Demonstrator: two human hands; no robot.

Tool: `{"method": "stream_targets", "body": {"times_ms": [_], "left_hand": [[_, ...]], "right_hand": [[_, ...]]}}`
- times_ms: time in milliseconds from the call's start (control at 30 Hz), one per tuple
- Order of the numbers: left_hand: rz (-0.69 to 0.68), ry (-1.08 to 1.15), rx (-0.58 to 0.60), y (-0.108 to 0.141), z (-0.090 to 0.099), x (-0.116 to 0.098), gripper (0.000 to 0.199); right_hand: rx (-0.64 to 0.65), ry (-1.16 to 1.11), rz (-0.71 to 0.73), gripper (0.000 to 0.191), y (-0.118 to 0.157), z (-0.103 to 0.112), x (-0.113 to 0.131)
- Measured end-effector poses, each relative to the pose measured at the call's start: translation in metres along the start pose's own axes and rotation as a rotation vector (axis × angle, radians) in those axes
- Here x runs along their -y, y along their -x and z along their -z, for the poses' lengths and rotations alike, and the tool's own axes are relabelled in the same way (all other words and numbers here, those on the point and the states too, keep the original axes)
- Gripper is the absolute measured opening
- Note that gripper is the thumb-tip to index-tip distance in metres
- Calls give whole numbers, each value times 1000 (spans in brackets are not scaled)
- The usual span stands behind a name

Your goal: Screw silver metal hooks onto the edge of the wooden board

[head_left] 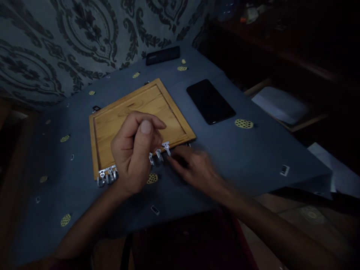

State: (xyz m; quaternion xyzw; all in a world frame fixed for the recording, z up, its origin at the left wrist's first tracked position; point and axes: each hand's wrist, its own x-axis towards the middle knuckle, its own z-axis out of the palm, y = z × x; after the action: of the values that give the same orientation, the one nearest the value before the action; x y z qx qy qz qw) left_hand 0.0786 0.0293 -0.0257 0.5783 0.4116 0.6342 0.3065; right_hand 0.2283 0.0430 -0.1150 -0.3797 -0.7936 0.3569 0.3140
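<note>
A framed wooden board (174,116) lies on the blue tablecloth, with several small silvery metal hooks (108,175) along its near edge. My left hand (133,153) is raised in front of the board, fingers curled and thumb on top; whatever it may hold is hidden. Low at the board's near right edge, my right hand (197,165) has its fingertips closed at the lower end of a metal hook (166,147). Other metal hooks (159,154) show between the two hands, partly covered by my left hand.
A black phone (210,101) lies to the right of the board. A dark phone case (163,55) rests at the back by the patterned wall covering (87,30). A small pale piece (183,61) is near it. Beyond the table's right edge stands an open drawer-like tray (281,105).
</note>
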Motion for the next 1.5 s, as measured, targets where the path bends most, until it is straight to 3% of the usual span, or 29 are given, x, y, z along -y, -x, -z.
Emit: {"method": "stream_targets", "body": {"times_ms": [933, 1500], "left_hand": [[17, -6, 108, 4, -1, 8, 24], [18, -17, 50, 4, 0, 5, 23]], "right_hand": [[-7, 4, -9, 11, 1, -1, -1], [6, 43, -35, 13, 0, 0, 0]]}}
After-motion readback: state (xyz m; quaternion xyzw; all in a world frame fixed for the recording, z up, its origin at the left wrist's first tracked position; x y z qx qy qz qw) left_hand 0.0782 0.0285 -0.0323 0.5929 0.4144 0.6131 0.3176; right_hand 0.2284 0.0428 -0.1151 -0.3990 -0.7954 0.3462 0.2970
